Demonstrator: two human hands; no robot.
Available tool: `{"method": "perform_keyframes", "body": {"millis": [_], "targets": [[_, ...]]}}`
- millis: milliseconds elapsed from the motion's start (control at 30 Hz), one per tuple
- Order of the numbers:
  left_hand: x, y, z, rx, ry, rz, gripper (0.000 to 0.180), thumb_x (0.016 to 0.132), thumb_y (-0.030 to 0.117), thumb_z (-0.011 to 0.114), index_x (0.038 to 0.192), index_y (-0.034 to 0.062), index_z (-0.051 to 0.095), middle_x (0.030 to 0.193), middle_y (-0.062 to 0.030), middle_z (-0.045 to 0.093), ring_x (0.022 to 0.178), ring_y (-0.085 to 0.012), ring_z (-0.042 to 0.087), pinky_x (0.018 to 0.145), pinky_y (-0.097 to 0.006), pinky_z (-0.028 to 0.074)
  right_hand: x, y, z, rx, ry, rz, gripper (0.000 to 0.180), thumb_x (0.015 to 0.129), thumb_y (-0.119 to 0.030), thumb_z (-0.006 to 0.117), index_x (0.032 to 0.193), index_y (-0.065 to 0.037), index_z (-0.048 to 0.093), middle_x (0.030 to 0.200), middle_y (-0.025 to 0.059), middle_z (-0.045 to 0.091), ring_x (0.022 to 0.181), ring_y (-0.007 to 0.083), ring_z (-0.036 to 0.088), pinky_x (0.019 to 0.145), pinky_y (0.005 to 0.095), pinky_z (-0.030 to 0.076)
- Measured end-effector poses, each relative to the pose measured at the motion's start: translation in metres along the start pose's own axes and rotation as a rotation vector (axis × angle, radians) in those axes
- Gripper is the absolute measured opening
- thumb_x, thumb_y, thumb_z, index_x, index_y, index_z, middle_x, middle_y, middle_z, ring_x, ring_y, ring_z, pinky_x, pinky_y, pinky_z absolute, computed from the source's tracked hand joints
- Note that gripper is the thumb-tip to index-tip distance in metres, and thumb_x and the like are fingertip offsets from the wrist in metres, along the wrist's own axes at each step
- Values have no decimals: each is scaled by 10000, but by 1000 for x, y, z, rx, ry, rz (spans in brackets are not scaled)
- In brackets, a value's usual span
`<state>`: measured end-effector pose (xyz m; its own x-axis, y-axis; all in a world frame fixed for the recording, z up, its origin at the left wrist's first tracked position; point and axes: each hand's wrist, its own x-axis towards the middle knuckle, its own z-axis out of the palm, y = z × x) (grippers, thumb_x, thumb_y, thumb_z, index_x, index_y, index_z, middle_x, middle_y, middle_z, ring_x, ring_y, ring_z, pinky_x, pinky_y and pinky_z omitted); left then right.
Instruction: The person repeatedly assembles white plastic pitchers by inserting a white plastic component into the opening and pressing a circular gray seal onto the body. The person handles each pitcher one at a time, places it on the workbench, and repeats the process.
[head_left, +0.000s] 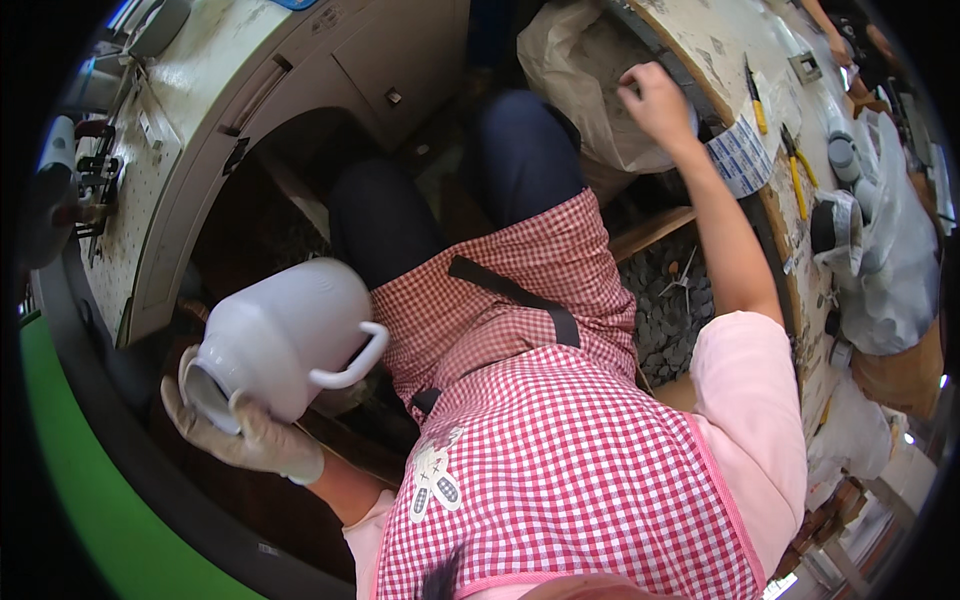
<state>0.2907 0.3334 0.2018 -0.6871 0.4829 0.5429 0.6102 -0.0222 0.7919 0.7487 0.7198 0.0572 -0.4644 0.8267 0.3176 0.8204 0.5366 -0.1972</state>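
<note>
My left hand (262, 440), in a pale glove, grips a light grey plastic jug (290, 325) by its open neck. The jug lies tilted on its side at the left of my lap. Its neck points down toward my fingers, and its loop handle faces my apron. My bare right hand (655, 110) is over a clear plastic bag (570, 75) at the bench edge. The fingers there are curled in toward the thumb; whatever they may hold is too small to make out.
To the right, the worktable (715, 50) bears yellow-handled pliers (798, 175), a yellow-handled tool (755, 95), a blue-and-white printed sheet (740, 158) and a plastic bag of parts (890, 250). Small grey discs (665, 320) lie below. A machine (150, 150) stands left. Another person's arm (828, 30) shows top right.
</note>
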Motion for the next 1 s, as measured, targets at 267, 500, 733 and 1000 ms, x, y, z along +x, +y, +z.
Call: {"method": "perform_keyframes", "body": {"millis": [267, 500, 733, 1000], "targets": [[-12, 2, 24, 44, -190, -49, 1189, 792, 478, 874, 1622, -29, 191, 1384, -226, 560, 1275, -318, 554, 1121, -463, 420, -27, 117, 164, -497, -359, 408, 316, 994, -175, 540, 1301, -161, 614, 999, 212, 736, 921, 398, 728, 775, 545, 573], [-10, 11, 21, -114, -381, -20, 1193, 739, 231, 906, 1660, 54, 169, 1476, -245, 513, 1295, -324, 590, 1060, -456, 518, -15, -31, 0, 768, 91, 578, 261, 1055, -136, 624, 1281, -16, 674, 1085, 105, 757, 912, 117, 685, 757, 253, 532], [-13, 18, 40, -39, -405, 264, 1290, 619, 165, 993, 1645, 18, 225, 1375, -188, 621, 1232, -308, 648, 1019, -409, 538, -23, -211, -95, 672, -166, 132, 168, 1019, -99, 671, 1150, -27, 749, 995, 58, 722, 855, 100, 663, 714, 251, 532], [-27, 35, 42, 43, -408, 358, 1155, 641, 259, 973, 1574, -46, 364, 1336, -148, 673, 1247, -338, 630, 1049, -455, 488, -21, -342, -154, 1378, -550, -406, 439, 972, 85, 596, 1403, 4, 588, 1380, 164, 655, 1201, 268, 693, 934, 339, 580]]}}
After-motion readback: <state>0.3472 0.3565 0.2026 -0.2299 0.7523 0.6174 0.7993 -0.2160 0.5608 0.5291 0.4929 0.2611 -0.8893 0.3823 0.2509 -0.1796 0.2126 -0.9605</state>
